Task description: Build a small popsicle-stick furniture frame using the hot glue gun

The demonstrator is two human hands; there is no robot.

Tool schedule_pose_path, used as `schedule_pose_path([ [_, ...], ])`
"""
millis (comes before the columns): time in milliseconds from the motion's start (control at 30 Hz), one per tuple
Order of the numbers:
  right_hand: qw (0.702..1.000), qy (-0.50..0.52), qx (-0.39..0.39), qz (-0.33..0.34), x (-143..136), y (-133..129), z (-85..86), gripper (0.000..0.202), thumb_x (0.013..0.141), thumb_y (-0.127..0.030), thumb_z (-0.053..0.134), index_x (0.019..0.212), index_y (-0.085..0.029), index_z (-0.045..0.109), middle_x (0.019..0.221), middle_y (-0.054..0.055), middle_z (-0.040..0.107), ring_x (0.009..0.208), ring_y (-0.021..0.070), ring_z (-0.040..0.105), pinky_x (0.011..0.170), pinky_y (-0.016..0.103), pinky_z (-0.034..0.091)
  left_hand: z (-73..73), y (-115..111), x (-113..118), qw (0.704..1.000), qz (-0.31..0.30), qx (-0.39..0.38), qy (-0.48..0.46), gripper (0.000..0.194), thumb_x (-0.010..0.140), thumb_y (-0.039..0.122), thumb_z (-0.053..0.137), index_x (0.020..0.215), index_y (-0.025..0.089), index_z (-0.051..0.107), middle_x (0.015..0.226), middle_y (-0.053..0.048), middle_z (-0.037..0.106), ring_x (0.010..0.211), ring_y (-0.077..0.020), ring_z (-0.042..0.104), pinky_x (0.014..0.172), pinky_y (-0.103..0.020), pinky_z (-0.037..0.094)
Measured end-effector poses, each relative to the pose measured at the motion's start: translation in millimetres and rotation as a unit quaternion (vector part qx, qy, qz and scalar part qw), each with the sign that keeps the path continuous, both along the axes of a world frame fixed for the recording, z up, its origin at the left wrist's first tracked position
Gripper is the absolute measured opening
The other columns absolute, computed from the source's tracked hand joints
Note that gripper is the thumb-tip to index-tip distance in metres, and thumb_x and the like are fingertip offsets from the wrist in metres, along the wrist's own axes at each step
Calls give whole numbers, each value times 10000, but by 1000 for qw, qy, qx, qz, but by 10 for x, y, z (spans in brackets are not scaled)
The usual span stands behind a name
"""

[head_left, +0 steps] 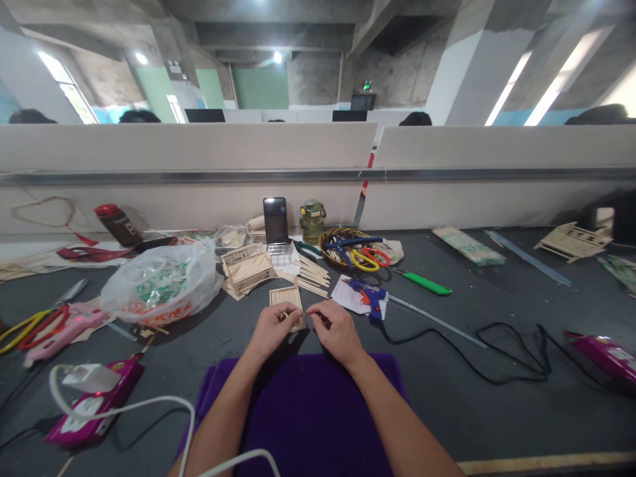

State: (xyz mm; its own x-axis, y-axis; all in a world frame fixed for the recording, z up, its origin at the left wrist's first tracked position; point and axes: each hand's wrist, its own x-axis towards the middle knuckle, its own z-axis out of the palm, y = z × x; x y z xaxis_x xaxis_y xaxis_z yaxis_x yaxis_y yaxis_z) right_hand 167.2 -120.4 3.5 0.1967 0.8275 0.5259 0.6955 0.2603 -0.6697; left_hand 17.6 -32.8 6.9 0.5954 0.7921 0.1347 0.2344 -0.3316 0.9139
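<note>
The fingers [289,309] of the left hand [272,328] are drawn together over the lower right part of a small panel of wooden sticks [282,297]. They cover that part of the panel, and I cannot tell whether they grasp it or only rest against it. The fingers of the right hand [338,331] are curled, with their tips just beside the left ones; anything pinched between the 2 hands is too small to make out.

Beyond the left fingers stands a little wooden model [247,268], with loose sticks [312,277] to its right. Right of the right fingers, a blue glue gun [368,295] lies on white paper [342,298], hiding part of it. Farther beyond, a basket [324,240] is heaped with tools that overlap too much to sort. Well left of the fingers, a plastic bag [196,275] blurs its green contents. Far right, a magenta power strip [603,354] is cut off by the edge; nearer the body, a white cable [169,399] runs out of view at the bottom.
</note>
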Motion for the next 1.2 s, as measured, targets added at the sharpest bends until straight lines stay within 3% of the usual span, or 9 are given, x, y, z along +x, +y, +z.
schedule_pose_path([
  [1200,1000,2,-6,4,2,10,2,163,837,-128,515,859,-221,647,785,12,633,797,161,564,720,261,416,-28,18,-5,1000,-6,11,-2,276,803,368,559,715,134,677,639,-8,623,603,-124,522,582,-200,386],
])
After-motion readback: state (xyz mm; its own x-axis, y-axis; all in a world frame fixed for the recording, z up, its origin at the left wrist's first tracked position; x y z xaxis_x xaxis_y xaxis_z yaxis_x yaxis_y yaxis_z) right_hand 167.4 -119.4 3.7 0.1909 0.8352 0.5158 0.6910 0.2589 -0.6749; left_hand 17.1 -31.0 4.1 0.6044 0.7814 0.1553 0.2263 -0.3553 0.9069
